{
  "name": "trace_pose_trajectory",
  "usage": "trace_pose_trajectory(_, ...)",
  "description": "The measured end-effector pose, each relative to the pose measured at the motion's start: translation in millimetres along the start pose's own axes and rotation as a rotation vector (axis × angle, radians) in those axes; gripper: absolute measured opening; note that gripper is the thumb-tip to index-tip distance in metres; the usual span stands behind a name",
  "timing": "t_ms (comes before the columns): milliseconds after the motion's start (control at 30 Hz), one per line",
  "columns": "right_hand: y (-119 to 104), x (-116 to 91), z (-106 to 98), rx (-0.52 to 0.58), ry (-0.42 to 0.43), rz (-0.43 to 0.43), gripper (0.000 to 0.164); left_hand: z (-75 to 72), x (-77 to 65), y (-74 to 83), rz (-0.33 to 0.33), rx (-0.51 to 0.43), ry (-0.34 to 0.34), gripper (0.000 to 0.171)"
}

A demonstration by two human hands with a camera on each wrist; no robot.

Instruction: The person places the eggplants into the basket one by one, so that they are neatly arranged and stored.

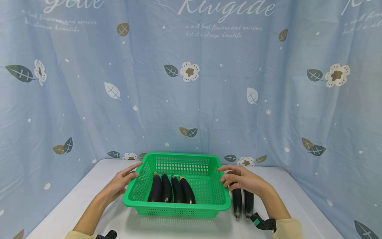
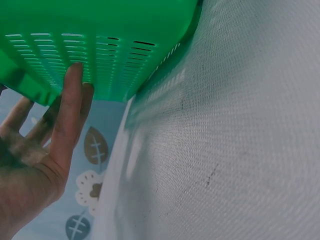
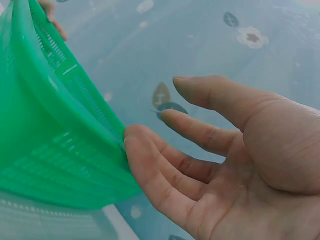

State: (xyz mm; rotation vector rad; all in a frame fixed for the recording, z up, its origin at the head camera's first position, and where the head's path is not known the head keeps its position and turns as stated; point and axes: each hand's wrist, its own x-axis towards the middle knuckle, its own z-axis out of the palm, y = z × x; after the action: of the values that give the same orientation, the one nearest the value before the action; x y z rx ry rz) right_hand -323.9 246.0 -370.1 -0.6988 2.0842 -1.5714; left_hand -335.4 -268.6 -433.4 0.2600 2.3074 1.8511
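Observation:
A green plastic basket (image 1: 176, 206) with slotted walls stands in the middle of the head view. Inside, several dark purple eggplants (image 1: 177, 191) lie side by side in its left half. My left hand (image 1: 117, 182) is at the basket's left side; in the left wrist view its extended fingers (image 2: 73, 100) reach up against the slotted wall. At the opposite side is my right hand (image 1: 243, 179), its fingers loosely bent. The right wrist view shows a fingertip of it touching the rim, with the thumb (image 3: 215, 95) standing away from the basket.
Two more eggplants (image 1: 237, 202) lie on the white tabletop (image 1: 179, 229) right of the basket, partly hidden under my right hand and forearm. A blue patterned curtain (image 1: 209, 96) hangs behind the table and along both sides. Dark bands (image 1: 262, 221) sit on my wrists.

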Motion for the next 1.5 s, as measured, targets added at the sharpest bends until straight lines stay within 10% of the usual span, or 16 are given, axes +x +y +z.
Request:
trace_pose_trajectory(800, 23.5, -34.3, -22.7, -0.056, 0.059, 0.022, 0.052, -0.1, -2.4, 2.4, -0.017, 0.018, -0.008, 0.062)
trace_pose_trajectory(1500, 32.9, -38.6, -28.9, -0.177, 0.271, 0.128, 0.057, -1.1, -0.2, 2.9, -0.017, -0.015, -0.014, 0.063)
